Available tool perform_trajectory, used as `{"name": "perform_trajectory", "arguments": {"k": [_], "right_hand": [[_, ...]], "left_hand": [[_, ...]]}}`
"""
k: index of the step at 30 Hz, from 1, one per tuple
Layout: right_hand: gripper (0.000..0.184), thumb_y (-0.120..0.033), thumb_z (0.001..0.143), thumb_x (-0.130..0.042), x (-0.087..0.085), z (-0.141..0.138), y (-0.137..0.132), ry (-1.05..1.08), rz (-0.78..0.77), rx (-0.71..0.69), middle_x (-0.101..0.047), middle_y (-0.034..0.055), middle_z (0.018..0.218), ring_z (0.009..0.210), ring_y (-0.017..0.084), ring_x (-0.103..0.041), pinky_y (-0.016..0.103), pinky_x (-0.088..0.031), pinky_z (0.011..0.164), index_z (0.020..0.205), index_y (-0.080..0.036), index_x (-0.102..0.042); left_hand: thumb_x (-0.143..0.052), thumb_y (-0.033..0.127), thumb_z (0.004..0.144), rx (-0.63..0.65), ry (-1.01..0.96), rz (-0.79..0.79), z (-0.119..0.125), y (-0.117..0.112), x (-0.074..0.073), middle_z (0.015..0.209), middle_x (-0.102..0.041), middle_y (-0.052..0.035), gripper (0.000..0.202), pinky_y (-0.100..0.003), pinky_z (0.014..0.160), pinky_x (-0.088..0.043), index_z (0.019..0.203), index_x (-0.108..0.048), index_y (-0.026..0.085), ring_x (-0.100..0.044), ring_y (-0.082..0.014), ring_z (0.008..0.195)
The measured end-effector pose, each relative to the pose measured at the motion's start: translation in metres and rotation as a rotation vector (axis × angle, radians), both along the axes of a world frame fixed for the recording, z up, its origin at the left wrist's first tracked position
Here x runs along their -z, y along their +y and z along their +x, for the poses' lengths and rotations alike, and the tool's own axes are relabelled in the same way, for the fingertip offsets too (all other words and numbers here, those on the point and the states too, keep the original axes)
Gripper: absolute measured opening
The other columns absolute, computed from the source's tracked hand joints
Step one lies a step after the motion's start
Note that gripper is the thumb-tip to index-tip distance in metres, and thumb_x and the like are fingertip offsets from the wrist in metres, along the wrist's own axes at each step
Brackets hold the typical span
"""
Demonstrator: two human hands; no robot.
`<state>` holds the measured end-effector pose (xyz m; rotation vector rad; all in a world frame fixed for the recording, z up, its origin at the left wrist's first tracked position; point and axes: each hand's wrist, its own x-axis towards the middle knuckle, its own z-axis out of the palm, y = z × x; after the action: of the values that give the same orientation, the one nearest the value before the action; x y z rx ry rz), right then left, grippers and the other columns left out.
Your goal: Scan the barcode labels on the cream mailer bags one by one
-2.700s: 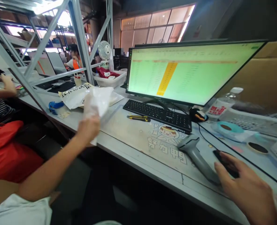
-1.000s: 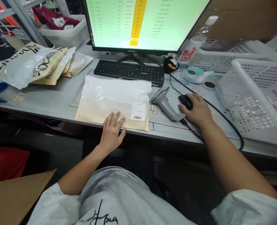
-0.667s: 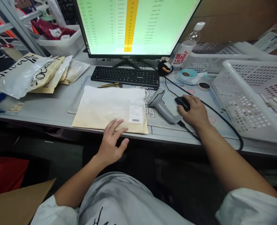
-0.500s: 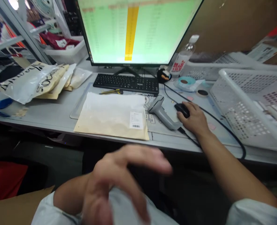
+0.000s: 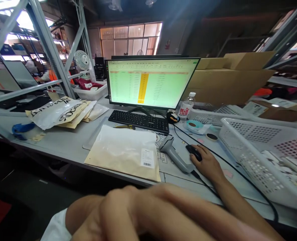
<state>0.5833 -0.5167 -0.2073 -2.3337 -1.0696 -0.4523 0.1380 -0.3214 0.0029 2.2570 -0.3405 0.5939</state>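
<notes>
Right hand (image 5: pixel 208 164) lies palm down on the black mouse (image 5: pixel 193 152), fingers draped over it in a loose grasp, with the grey barcode scanner (image 5: pixel 175 155) lying on the grey desk (image 5: pixel 63 144) just beside it to the left. Through the head camera I see the left hand (image 5: pixel 138 214) raised close to the lens at the bottom of the frame, so blurred that I cannot tell whether it is curled or slack. Neither hand touches the flat cream packet (image 5: pixel 120 150), which lies label-up at the desk's near edge between the keyboard (image 5: pixel 139 120) and me, left of the scanner.
</notes>
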Motion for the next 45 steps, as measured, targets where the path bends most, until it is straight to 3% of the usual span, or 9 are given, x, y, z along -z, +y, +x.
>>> {"name": "perform_trajectory", "arguments": {"k": [2, 4, 8, 11, 14, 28, 33, 40, 45], "right_hand": [[0.053, -0.049, 0.095, -0.047, 0.0, 0.0, 0.0, -0.007, -0.01, 0.009, -0.06, 0.0155, 0.143, 0.124, 0.036, -0.063, 0.054, -0.055, 0.105, 0.136, -0.02, -0.065], [0.052, -0.048, 0.096, -0.047, 0.0, 0.0, 0.0, -0.015, -0.021, 0.024, -0.059, 0.0141, 0.144, 0.123, 0.036, -0.064, 0.053, -0.057, 0.103, 0.136, -0.022, -0.065], [0.051, -0.048, 0.095, -0.046, 0.0, 0.0, 0.0, -0.023, -0.049, 0.062, -0.06, 0.0117, 0.143, 0.121, 0.034, -0.065, 0.049, -0.058, 0.1, 0.136, -0.024, -0.066], [0.051, -0.047, 0.097, -0.045, -0.001, 0.0, 0.0, -0.025, -0.062, 0.069, -0.059, 0.0106, 0.145, 0.121, 0.033, -0.065, 0.05, -0.059, 0.099, 0.137, -0.024, -0.066], [0.052, -0.047, 0.098, -0.043, -0.002, 0.0, 0.0, -0.032, -0.054, 0.059, -0.059, 0.0118, 0.146, 0.124, 0.035, -0.063, 0.054, -0.057, 0.102, 0.137, -0.022, -0.066], [0.058, -0.059, 0.094, -0.042, -0.004, 0.005, 0.0, 0.068, -0.075, 0.072, -0.06, 0.0126, 0.146, 0.121, 0.039, -0.066, 0.058, -0.062, 0.095, 0.133, -0.025, -0.068], [0.047, -0.063, 0.088, -0.051, 0.002, 0.008, -0.003, 0.123, 0.018, 0.053, -0.062, 0.006, 0.142, 0.122, 0.044, -0.065, 0.067, -0.059, 0.096, 0.129, -0.045, -0.066], [0.05, -0.063, 0.087, -0.052, 0.009, 0.008, -0.007, 0.124, 0.036, 0.058, -0.058, -0.0016, 0.142, 0.12, 0.044, -0.065, 0.069, -0.06, 0.087, 0.136, -0.069, -0.047], [0.051, -0.064, 0.088, -0.051, 0.008, 0.007, -0.007, 0.117, 0.025, 0.054, -0.058, -0.0019, 0.14, 0.119, 0.044, -0.065, 0.069, -0.06, 0.086, 0.137, -0.075, -0.041]], "left_hand": [[-0.043, 0.072, 0.097, 0.077, -0.038, -0.067, 0.031, 0.01, -0.007, 0.127, -0.075, 0.002, 0.051, -0.048, 0.117, -0.052, 0.087, -0.076, 0.034, -0.055, -0.0319, 0.142], [-0.042, 0.067, 0.101, 0.078, -0.076, -0.125, 0.06, 0.017, 0.001, 0.142, -0.067, -0.0038, 0.055, -0.051, 0.117, -0.049, 0.079, -0.069, 0.025, -0.057, -0.0334, 0.139], [-0.064, 0.035, 0.097, -0.228, 0.045, 0.099, 0.09, 0.033, 0.066, 0.15, -0.061, -0.0115, 0.018, -0.052, 0.121, -0.042, 0.106, -0.07, 0.021, -0.051, -0.0314, 0.144], [-0.07, 0.028, 0.092, -0.393, 0.195, 0.29, 0.093, 0.041, 0.12, 0.157, -0.054, -0.0119, 0.041, -0.058, 0.124, -0.037, 0.132, -0.064, 0.02, -0.042, -0.0337, 0.151], [-0.069, 0.027, 0.092, -0.45, 0.2, 0.353, 0.092, 0.041, 0.144, 0.16, -0.05, -0.01, 0.048, -0.057, 0.125, -0.036, 0.139, -0.061, 0.021, -0.04, -0.0315, 0.153], [-0.069, 0.023, 0.089, -0.493, 0.163, 0.31, 0.094, 0.035, 0.148, 0.159, -0.052, -0.0045, 0.046, -0.057, 0.124, -0.041, 0.135, -0.064, 0.024, -0.045, -0.0314, 0.15], [-0.069, 0.027, 0.09, -0.504, 0.096, 0.326, 0.096, 0.036, 0.153, 0.16, -0.051, -0.0002, 0.045, -0.054, 0.121, -0.046, 0.135, -0.062, 0.027, -0.048, -0.0298, 0.148], [-0.064, 0.036, 0.094, -0.515, -0.074, 0.469, 0.104, 0.045, 0.159, 0.151, -0.06, -0.0036, 0.036, -0.046, 0.107, -0.058, 0.128, -0.067, 0.023, -0.06, -0.0305, 0.137], [-0.062, 0.037, 0.095, -0.514, -0.104, 0.514, 0.106, 0.048, 0.154, 0.148, -0.063, -0.0047, 0.035, -0.044, 0.104, -0.06, 0.126, -0.069, 0.022, -0.064, -0.0302, 0.133]]}}
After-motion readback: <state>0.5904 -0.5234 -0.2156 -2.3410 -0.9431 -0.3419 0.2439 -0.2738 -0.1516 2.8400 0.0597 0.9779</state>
